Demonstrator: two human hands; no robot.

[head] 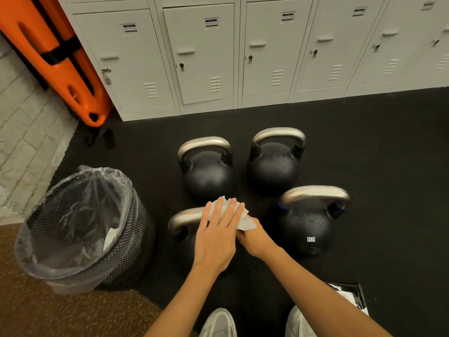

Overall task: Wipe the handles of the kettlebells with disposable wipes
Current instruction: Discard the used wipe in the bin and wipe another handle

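Several black kettlebells with bare steel handles stand on the black floor mat. The near-left kettlebell is mostly hidden under my hands; only the left end of its handle shows. A white disposable wipe lies between my hands above that handle. My left hand rests flat on the wipe with fingers spread. My right hand grips the wipe's right edge from below. The near-right kettlebell is marked 12KG. Two more kettlebells stand behind.
A black mesh bin lined with a clear bag stands at the left, with crumpled white wipes inside. Grey lockers line the back. An orange board leans at the far left. A wipe packet lies near my right shoe.
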